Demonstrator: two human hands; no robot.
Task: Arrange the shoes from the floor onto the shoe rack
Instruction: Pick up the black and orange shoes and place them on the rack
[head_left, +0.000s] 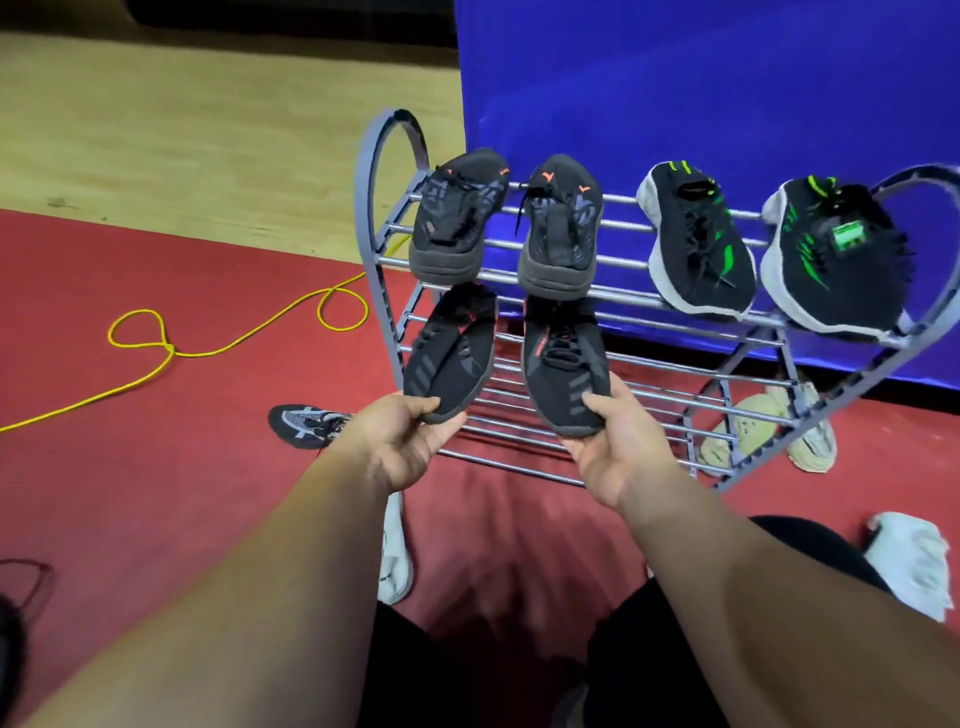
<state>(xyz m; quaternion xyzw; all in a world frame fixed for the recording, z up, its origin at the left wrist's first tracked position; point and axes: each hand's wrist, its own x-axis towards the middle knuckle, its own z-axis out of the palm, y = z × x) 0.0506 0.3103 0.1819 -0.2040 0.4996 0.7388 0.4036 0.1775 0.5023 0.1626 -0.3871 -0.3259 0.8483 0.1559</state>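
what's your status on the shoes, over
left grip on left black shoe, right grip on right black shoe. both held at rack's second tier. grey shoe on floor. nothing seen in the way.

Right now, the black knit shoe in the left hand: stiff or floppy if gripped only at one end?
Probably floppy: the black knit shoe shows a deep fold along its upper where the left hand pinches its near end. Likely light: a thumb-and-fingers grip at that end seems enough to carry it. Fabric looks matte, so slipping seems unlikely.
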